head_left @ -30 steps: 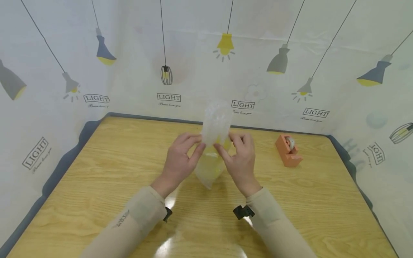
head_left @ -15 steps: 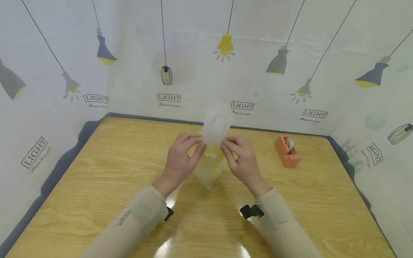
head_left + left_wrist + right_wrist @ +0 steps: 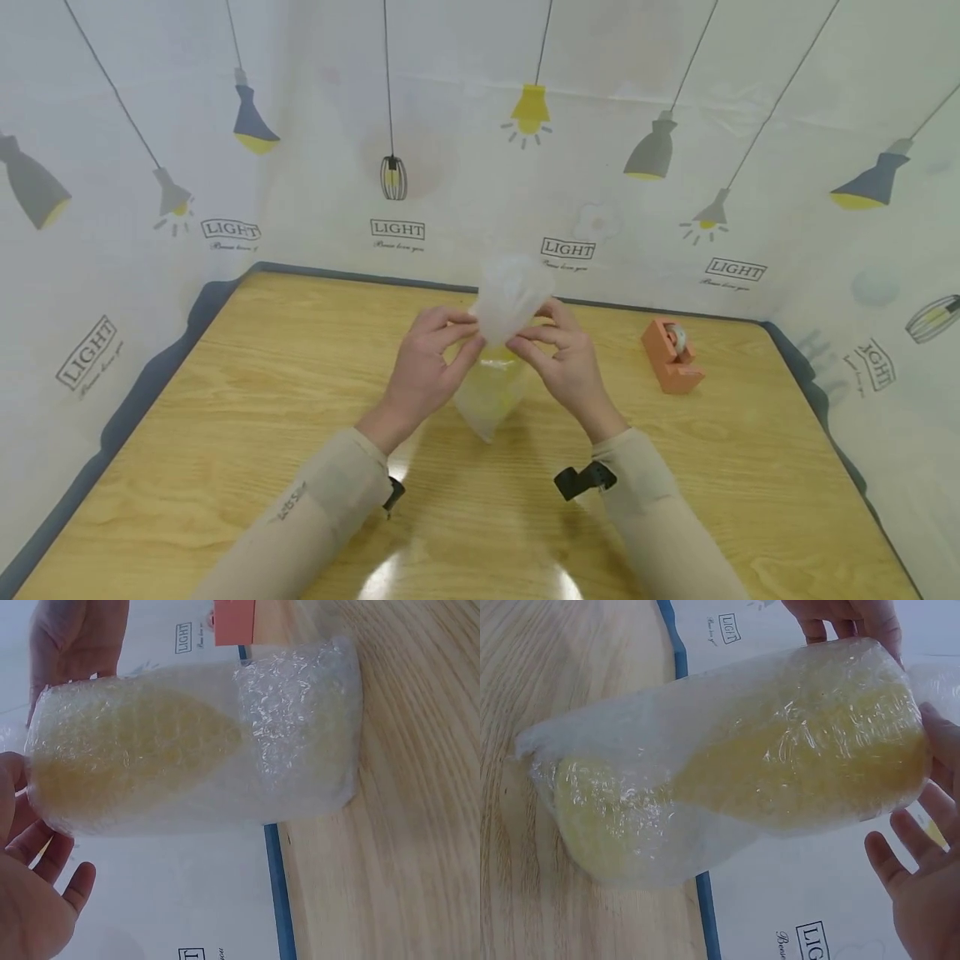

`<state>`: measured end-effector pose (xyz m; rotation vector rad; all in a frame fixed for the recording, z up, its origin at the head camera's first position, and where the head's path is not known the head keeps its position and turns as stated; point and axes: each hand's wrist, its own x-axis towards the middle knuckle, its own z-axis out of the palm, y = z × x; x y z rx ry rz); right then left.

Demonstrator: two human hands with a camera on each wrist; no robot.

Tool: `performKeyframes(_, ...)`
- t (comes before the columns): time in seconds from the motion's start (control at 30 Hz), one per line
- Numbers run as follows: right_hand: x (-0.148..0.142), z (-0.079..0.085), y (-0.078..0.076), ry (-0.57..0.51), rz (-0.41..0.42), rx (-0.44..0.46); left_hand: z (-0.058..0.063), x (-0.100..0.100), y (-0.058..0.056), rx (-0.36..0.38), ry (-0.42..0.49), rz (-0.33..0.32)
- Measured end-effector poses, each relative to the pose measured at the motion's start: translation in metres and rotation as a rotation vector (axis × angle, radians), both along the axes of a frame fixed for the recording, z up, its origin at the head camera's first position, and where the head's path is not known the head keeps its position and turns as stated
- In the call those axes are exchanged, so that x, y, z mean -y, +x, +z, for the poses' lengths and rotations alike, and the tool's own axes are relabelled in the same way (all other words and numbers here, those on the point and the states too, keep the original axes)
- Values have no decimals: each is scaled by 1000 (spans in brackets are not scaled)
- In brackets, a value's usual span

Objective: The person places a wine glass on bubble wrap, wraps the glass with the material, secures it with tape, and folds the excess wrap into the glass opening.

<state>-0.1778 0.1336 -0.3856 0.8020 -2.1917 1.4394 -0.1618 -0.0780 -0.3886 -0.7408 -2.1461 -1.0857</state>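
Observation:
A yellow thing shaped like a stemmed goblet stands on the table, wrapped in clear bubble wrap (image 3: 513,287). Its wide bowl (image 3: 802,769) is at the top and narrows downward toward a paler base by the wood. Thumb and fingers of my left hand (image 3: 425,364) pinch the left side of the wrap near the goblet's rim. Opposite it, my right hand (image 3: 566,367) pinches the right side between thumb and index finger, its other fingers spread behind. Above both hands a loose flap of wrap sticks up. In the left wrist view the wrapped bowl (image 3: 150,742) lies between the hands.
An orange tape dispenser (image 3: 670,367) with a roll of tape stands to the right on the wooden table (image 3: 285,392). A cloth backdrop (image 3: 315,125) printed with lamps rises behind and on both sides. Each wrist wears a black strap (image 3: 585,481).
My right hand has shifted its fingers along the wrap's right edge and pinches it afresh. The upper flap has sunk lower and leans right. My left hand keeps its hold nearly in place.

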Motion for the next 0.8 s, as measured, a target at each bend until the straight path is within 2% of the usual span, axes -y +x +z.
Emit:
performKeyframes(0.1, -1, 0, -2, -38, 20, 66, 2, 0, -1, 21, -3, -21)
performKeyframes(0.27, -2, 5, 0, -70, 54, 166, 5, 2, -1, 135, 43, -56)
performKeyframes(0.43, 0, 5, 0, -77, 55, 169, 4, 3, -1, 219, 63, -89)
performKeyframes(0.53, 2, 3, -1, -68, 39, 138, 2, 3, -1, 221, 68, -105)
performKeyframes(0.8, 7, 7, 1, -45, -39, 113, 4, 4, -3, 136, 26, -119)
